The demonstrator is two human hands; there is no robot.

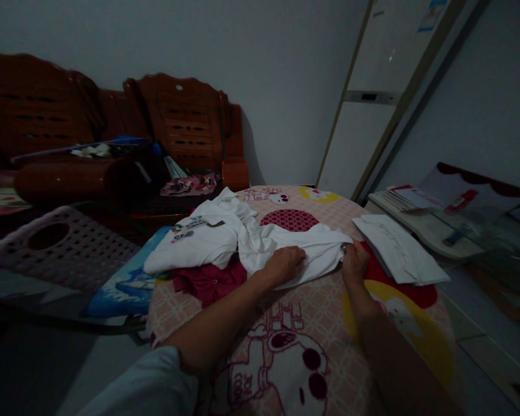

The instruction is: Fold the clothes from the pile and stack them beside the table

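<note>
A white garment [318,245] lies stretched and rumpled across the middle of the round table. My right hand [355,261] is closed on its right end, with the fingers wrapped round the cloth. On the near edge of the same garment rests my left hand [285,266], its fingers curled in on the fabric; the fingertips are partly hidden. To the left, other white clothing [199,237] with a small print is heaped on a dark pink garment [210,283]. Beyond my right hand is a folded white garment [401,248], lying flat.
The table [281,323] has a patterned cartoon cloth. A woven chair [82,248] with a blue cushion [125,283] stands at the left, before a wooden sofa [182,115]. A side stand [424,222] with papers is at the right, and a tall white cabinet-like unit [364,127] behind.
</note>
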